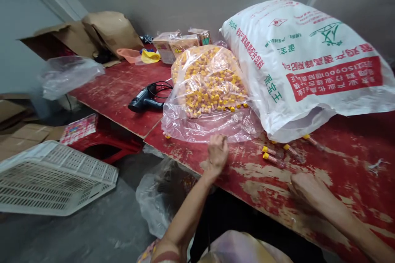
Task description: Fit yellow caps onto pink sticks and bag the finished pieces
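Observation:
My left hand (217, 153) is at the front rim of a clear plastic bag (212, 129), its fingers curled closed. Whatever those fingers may hold cannot be made out. Inside the bag lie many small pink tubes with yellow caps (212, 84). My right hand (310, 189) rests as a closed fist low over the table; its fingertips are hidden. Just beyond it, several loose yellow-capped tubes (273, 159) lie on the worn red table (247, 189). A big white woven sack (308, 49) with red and green print leans behind them, its mouth towards me.
Left of the bag lies a black heat gun (145, 99) with its cord. Small packed boxes (177, 44), a yellow funnel-like piece (150, 56) and brown cartons (111, 31) stand farther back. A white plastic crate (58, 176) and a red stool (108, 141) are beyond the table's left edge.

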Action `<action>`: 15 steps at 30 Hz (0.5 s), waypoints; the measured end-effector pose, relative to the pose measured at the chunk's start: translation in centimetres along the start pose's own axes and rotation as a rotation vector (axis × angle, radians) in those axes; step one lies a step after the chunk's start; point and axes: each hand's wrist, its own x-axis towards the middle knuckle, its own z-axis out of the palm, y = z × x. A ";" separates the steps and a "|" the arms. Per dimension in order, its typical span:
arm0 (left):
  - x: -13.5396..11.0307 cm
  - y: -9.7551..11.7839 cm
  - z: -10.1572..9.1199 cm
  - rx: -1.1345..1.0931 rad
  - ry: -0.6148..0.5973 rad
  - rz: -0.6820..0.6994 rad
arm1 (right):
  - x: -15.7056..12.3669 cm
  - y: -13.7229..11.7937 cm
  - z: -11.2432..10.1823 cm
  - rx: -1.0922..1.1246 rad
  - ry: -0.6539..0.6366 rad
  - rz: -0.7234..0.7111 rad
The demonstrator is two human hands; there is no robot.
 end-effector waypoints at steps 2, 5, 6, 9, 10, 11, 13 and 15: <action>3.2 -3.3 -0.9 0.221 0.031 -0.062 | 0.1 0.0 -0.8 -0.017 -0.075 0.004; 6.8 -7.5 -1.6 0.322 0.058 -0.130 | -0.4 1.2 -2.9 0.110 -0.069 -0.004; 7.6 -8.5 -1.7 0.347 0.071 -0.146 | -0.5 2.0 -3.6 0.173 0.006 0.022; 9.5 -10.2 -1.9 0.411 0.093 -0.151 | 0.0 4.2 -5.0 0.250 0.357 0.232; 10.0 -10.4 -1.9 0.415 0.089 -0.135 | 0.5 4.6 -5.2 0.235 0.453 0.302; 10.5 -10.4 -1.9 0.416 0.081 -0.115 | 1.2 4.8 -5.2 0.220 0.515 0.349; 11.8 -10.6 -1.5 0.418 0.062 -0.074 | 2.8 4.8 -4.8 0.220 0.571 0.374; 13.3 -11.0 -0.9 0.498 0.067 -0.056 | 4.6 4.8 -4.5 0.250 0.555 0.328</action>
